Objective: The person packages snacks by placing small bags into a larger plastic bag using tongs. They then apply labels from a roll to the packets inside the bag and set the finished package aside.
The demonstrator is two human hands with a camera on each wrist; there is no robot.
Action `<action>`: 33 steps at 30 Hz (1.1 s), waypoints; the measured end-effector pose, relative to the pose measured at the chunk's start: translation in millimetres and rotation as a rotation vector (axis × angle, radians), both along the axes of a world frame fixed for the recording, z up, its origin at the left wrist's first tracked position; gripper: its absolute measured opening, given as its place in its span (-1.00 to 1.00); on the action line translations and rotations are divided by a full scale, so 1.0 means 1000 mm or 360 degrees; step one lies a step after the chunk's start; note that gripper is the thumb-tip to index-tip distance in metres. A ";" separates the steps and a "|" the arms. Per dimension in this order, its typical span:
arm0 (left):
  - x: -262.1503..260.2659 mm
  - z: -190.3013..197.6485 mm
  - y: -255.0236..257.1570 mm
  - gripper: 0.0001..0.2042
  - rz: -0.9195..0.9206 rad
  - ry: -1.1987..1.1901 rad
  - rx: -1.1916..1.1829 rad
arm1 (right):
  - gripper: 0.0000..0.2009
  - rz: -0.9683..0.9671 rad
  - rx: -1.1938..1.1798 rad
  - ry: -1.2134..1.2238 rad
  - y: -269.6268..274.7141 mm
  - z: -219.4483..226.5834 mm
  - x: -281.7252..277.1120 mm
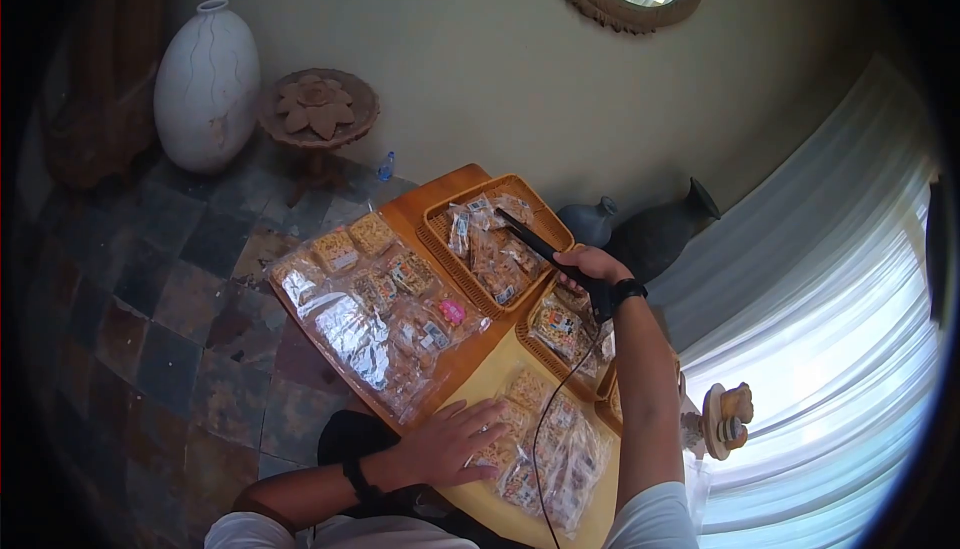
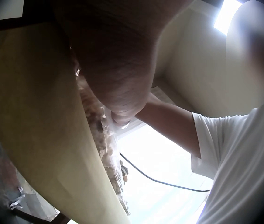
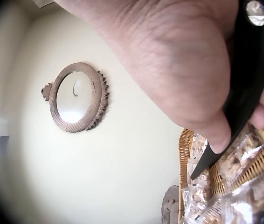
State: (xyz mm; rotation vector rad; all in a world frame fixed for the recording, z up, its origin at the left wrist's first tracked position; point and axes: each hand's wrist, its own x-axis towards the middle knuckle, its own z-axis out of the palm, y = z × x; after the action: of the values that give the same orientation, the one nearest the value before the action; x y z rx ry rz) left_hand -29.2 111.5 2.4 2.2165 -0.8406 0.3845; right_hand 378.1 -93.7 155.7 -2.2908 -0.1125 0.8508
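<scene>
Packets (image 1: pixel 487 251) in far basket (image 1: pixel 451 267), bag (image 1: pixel 352 334) to left.

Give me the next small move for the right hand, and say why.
Probably ease the tip of the black tool slightly toward the nearest clear-wrapped snacks: the right hand grips the tool, its tip reaches over the wicker basket, and the snacks lie loose close by it.
</scene>
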 end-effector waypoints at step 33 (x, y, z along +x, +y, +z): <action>0.001 0.015 0.002 -0.26 -0.0073 0.0015 0.0107 | -0.81 -0.0433 0.0691 -0.0194 -0.080 0.006 -0.108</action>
State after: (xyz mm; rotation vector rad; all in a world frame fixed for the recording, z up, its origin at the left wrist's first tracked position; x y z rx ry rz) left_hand -28.6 113.7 17.7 2.2548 -0.9103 0.3281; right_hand 270.0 -173.4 161.3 -1.8920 -0.0335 0.4896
